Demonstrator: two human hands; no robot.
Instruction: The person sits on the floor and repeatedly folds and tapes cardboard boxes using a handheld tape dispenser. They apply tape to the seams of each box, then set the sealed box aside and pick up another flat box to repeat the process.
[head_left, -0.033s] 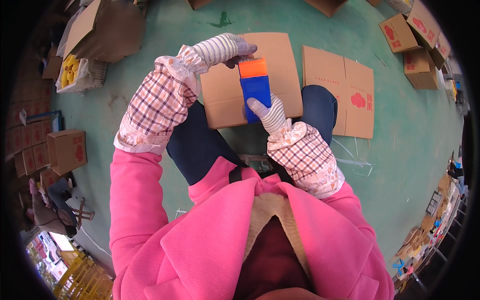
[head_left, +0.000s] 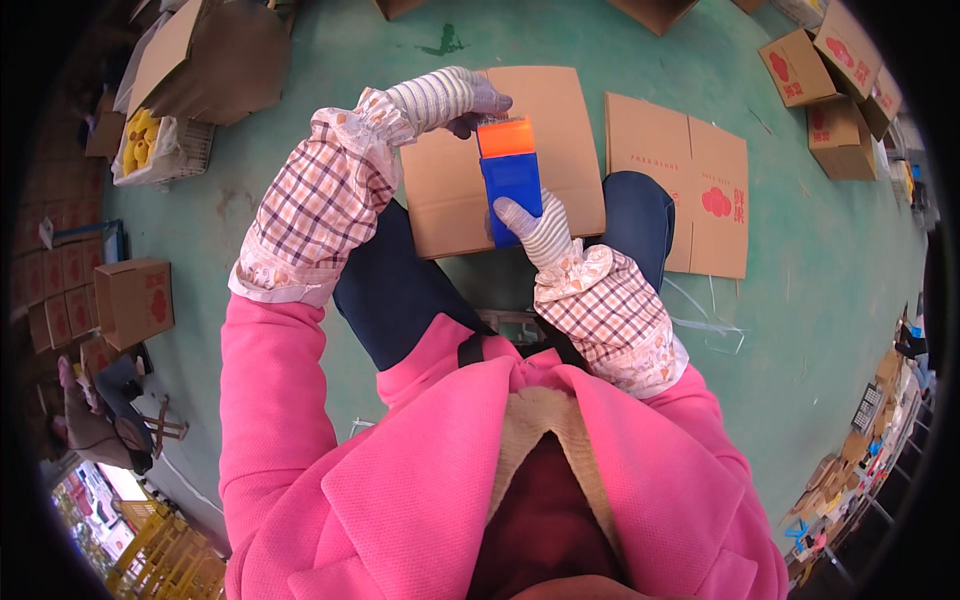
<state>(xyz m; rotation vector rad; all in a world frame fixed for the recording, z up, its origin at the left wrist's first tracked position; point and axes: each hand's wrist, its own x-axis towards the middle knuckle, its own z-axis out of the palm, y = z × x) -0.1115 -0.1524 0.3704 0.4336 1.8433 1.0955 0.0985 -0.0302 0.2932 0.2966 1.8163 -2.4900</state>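
A flat brown cardboard piece lies at my knees. My right hand, in a striped glove, grips a blue tool with an orange top, seemingly a tape dispenser, held over the cardboard. My left hand, also gloved, has curled fingers just above and left of the orange end, beside its serrated edge; whatever they pinch is hidden or too small to make out. A second flat carton with red printing lies to the right, beside my right knee.
Open cartons sit at upper right. A white basket of yellow items and a large box are at upper left. More boxes and a co-worker are on the left. Loose straps lie on the green floor.
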